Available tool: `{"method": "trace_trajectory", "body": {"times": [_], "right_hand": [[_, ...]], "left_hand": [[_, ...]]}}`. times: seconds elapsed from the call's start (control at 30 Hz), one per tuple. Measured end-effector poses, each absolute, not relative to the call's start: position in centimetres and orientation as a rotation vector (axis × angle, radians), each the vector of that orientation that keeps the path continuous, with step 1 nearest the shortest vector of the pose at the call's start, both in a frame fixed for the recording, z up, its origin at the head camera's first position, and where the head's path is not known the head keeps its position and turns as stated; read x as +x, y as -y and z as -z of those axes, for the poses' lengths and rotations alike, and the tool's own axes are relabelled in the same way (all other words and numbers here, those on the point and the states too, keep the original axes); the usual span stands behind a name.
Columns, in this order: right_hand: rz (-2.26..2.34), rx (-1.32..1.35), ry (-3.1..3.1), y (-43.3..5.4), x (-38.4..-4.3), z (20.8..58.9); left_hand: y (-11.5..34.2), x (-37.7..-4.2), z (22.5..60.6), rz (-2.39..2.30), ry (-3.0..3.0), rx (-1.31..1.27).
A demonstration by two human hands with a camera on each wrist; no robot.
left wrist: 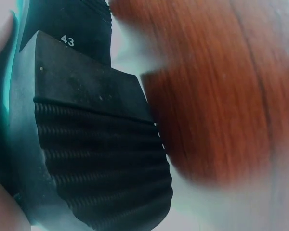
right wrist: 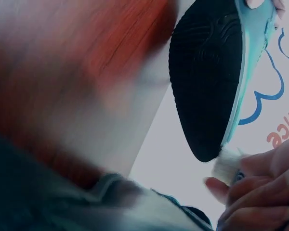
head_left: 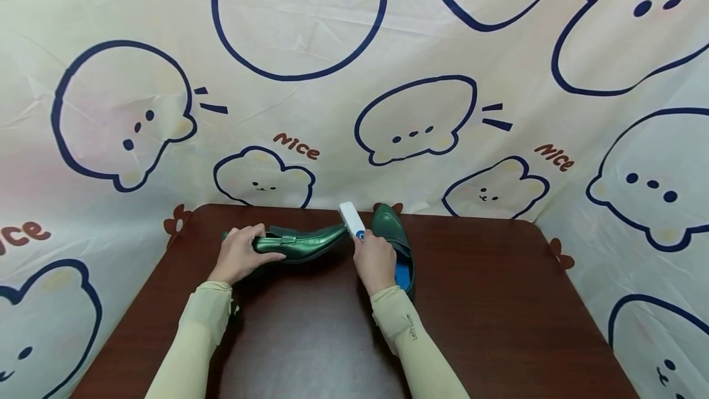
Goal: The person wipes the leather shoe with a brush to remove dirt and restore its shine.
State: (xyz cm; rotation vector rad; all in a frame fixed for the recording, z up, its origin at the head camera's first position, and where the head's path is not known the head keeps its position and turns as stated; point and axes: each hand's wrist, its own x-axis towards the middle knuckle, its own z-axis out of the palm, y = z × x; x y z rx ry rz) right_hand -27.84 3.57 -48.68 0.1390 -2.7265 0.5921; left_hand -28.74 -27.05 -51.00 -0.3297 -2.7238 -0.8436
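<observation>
A shiny green loafer (head_left: 310, 245) is gripped near its heel by my left hand (head_left: 239, 255), thumb on the near side. Its toe points right. In the left wrist view the black ridged sole (left wrist: 101, 149) shows, with "43" printed ahead of the heel block. My right hand (head_left: 375, 261) holds a small white brush (head_left: 351, 217) with a blue mark. Pale bristles (right wrist: 225, 166) meet the loafer's toe tip in the right wrist view. A second green loafer (head_left: 389, 225) with a blue insole stands beside my right hand, toe pointing away; the hand partly covers it.
Both shoes are over a dark brown wooden table (head_left: 487, 300). A pale cloth (head_left: 332, 109) printed with cartoon bears rises behind the table's back edge and along both sides.
</observation>
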Motion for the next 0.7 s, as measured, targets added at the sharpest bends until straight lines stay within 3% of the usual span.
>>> {"method": "trace_trajectory", "body": {"times": [0.33, 0.7], "right_hand": [[-0.624, 0.495, 2.717, -1.2, -25.6, 49.2], [-0.548, 0.178, 2.658, -2.3, -27.0, 49.5]], "left_hand": [[27.3, -28.8, 51.0, 0.859, 2.741, -0.315], [27.0, -28.7, 51.0, 0.854, 2.753, -0.333]]}}
